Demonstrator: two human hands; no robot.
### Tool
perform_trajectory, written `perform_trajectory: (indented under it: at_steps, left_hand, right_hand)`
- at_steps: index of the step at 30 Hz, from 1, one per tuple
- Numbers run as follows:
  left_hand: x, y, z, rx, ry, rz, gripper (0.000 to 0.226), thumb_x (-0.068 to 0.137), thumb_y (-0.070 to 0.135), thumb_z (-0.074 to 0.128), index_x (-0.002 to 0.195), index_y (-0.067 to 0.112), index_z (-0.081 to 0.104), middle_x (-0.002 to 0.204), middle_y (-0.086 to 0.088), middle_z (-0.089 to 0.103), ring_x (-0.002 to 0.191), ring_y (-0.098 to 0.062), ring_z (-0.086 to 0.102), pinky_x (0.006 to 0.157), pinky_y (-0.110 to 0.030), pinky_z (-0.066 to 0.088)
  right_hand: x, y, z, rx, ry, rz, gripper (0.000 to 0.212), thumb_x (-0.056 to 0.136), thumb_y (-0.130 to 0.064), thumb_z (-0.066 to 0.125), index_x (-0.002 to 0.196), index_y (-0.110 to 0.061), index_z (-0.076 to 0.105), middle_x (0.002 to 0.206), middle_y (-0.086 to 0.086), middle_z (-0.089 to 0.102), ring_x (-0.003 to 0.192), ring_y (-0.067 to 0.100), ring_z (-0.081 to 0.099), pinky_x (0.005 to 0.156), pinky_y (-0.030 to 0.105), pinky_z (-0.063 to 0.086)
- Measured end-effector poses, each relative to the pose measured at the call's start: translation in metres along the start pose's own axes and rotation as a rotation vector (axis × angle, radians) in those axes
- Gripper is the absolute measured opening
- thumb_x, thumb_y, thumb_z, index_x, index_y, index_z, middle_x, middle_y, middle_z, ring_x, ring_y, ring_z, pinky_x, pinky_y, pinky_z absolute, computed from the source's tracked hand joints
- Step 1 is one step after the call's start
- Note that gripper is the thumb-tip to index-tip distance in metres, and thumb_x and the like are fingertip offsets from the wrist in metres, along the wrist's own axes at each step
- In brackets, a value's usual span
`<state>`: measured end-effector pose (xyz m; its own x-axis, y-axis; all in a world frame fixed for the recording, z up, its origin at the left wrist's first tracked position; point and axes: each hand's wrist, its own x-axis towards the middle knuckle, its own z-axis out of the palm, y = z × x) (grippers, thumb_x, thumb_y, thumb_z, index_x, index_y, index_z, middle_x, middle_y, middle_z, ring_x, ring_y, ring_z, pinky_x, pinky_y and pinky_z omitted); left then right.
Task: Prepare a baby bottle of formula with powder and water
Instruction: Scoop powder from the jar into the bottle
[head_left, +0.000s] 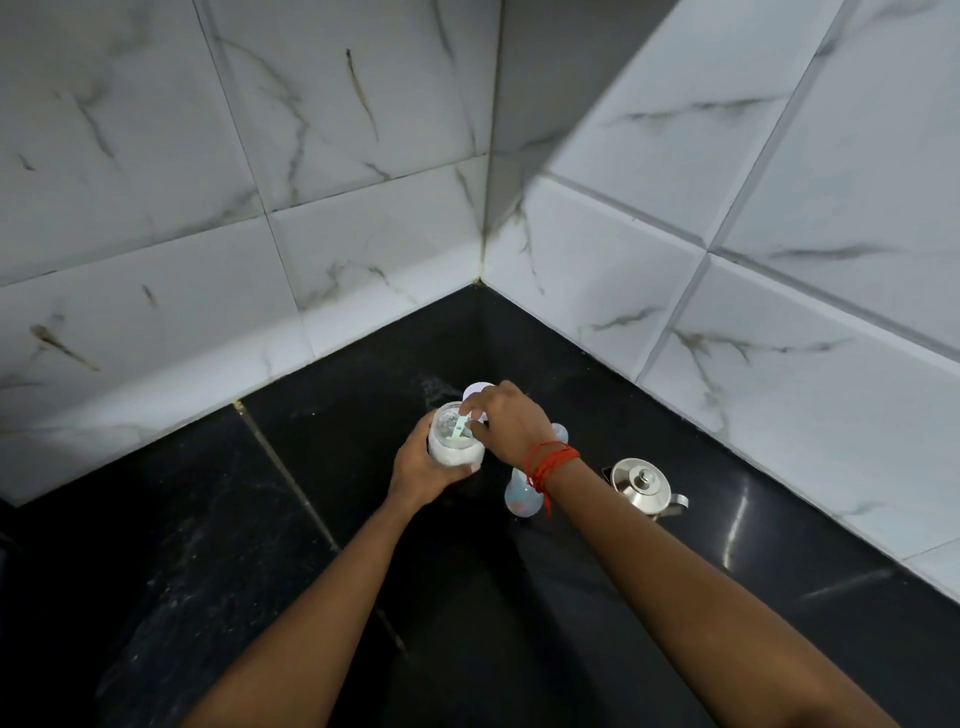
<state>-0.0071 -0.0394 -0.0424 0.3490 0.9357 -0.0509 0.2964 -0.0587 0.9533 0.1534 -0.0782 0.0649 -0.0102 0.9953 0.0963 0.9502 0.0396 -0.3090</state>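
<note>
A clear jar of white powder (457, 451) stands open on the black counter (208, 545). My left hand (420, 467) grips its side from the left. My right hand (511, 423) reaches over the jar's mouth and pinches a pale green scoop (460, 427) that dips into the jar. A round white lid (478, 391) lies just behind the jar. The baby bottle (521, 496) stands right of the jar, partly hidden under my right wrist, which wears a red thread.
A small steel kettle (643, 486) with its lid on stands to the right of the bottle. White marble-patterned tiled walls (363, 208) meet in a corner behind the counter.
</note>
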Motion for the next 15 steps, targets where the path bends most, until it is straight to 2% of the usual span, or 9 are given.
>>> perform_trajectory:
  at_steps: [3,5,7,11,15]
  left_hand:
    - [-0.003,0.006,-0.001,0.021,0.021,0.072,0.087,0.051,0.033,0.098,0.125,0.051,0.059,0.123,0.017,0.071,0.113,0.000,0.067,0.104,-0.040,0.056]
    - [-0.006,0.011,-0.001,0.071,0.039,0.125,0.090,0.054,0.025,0.101,0.131,0.044,0.059,0.129,0.016,0.066,0.120,-0.004,0.063,0.107,-0.040,0.054]
    - [-0.008,0.016,-0.001,0.108,0.050,0.168,0.094,0.055,0.023,0.102,0.137,0.035,0.058,0.136,0.012,0.062,0.126,-0.009,0.060,0.108,-0.041,0.052]
    - [-0.011,0.025,-0.001,0.134,0.085,0.245,0.096,0.056,0.021,0.101,0.141,0.029,0.057,0.141,0.008,0.059,0.130,-0.012,0.058,0.108,-0.043,0.052]
    - [-0.010,0.031,-0.002,0.188,0.115,0.327,0.095,0.059,0.024,0.100,0.143,0.025,0.056,0.141,0.007,0.060,0.131,-0.014,0.058,0.109,-0.044,0.051]
  right_hand:
    - [-0.001,0.002,-0.006,-0.130,-0.030,-0.052,0.033,0.097,-0.020,0.055,0.127,-0.025,0.068,0.122,0.008,0.062,0.114,0.024,0.055,0.093,0.032,0.045]
    - [-0.001,0.003,-0.008,-0.216,-0.056,-0.119,0.035,0.098,-0.018,0.053,0.129,-0.027,0.067,0.121,0.006,0.063,0.115,0.024,0.054,0.093,0.034,0.045]
    - [0.001,0.004,-0.008,-0.358,-0.060,-0.242,0.034,0.096,-0.016,0.054,0.124,-0.028,0.069,0.116,-0.001,0.069,0.110,0.023,0.056,0.085,0.034,0.045]
    - [-0.001,0.002,-0.013,-0.631,-0.069,-0.372,0.027,0.086,-0.014,0.063,0.100,-0.035,0.074,0.092,-0.015,0.073,0.091,0.017,0.061,0.068,0.029,0.043]
    - [-0.001,-0.001,-0.017,-0.724,-0.031,-0.420,0.022,0.065,-0.009,0.079,0.069,-0.029,0.070,0.061,-0.012,0.063,0.070,0.017,0.058,0.056,0.027,0.042]
